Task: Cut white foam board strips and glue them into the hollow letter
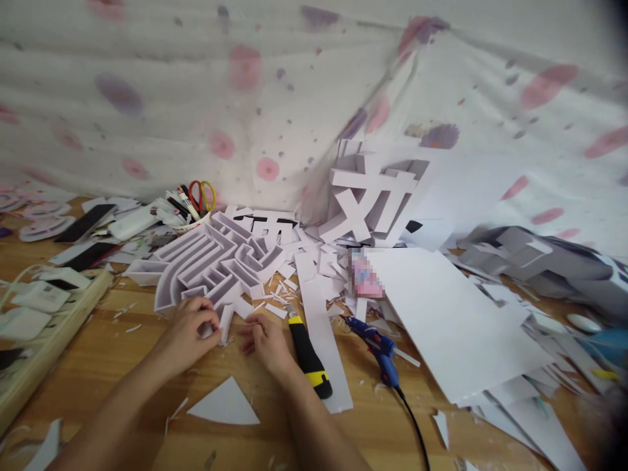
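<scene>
A large white hollow letter shape (pixel 196 261) with raised thin walls lies on the wooden table. My left hand (pixel 193 327) is at its lower edge, thumb and fingertips pinched on a short wall piece there. My right hand (pixel 265 340) rests just right of that edge, its fingers partly curled and slightly spread, with nothing visible in them. A black and yellow utility knife (pixel 309 356) lies beside my right hand on a long white strip (pixel 318 320). A blue glue gun (pixel 375 347) with a black cord lies further right.
Behind stands another white character (pixel 375 196). A large white sheet (pixel 456 314) covers the right side. A power strip (pixel 53 347) runs along the left. Scissors (pixel 201 196) and pens stand in a holder. Scraps and a triangular offcut (pixel 226 402) are scattered on the wooden table (pixel 137 366).
</scene>
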The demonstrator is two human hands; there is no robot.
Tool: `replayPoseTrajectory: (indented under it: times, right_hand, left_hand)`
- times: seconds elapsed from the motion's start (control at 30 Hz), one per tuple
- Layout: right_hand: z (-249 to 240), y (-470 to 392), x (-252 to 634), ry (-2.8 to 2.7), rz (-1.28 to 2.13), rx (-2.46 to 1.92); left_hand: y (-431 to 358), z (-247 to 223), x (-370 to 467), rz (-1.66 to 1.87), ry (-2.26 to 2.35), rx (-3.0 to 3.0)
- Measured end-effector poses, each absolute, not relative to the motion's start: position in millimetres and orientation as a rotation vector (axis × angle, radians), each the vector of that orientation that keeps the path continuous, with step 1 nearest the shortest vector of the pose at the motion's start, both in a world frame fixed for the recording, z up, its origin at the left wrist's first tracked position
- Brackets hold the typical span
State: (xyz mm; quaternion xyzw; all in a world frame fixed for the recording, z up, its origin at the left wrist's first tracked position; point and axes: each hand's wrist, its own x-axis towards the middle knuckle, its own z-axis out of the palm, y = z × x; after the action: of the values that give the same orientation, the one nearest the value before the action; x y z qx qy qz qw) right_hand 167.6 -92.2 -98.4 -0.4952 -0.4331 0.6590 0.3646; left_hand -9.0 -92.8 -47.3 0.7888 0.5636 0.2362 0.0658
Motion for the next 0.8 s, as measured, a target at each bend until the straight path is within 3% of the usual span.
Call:
replayPoseTrajectory:
  times: [0.8]
  right_hand:
    - [-97.2, -95.0, 167.7, -1.212, 1.620, -1.310]
  left_hand:
    - [-94.0, -46.1, -8.7, 0.676, 1.727, 2.342]
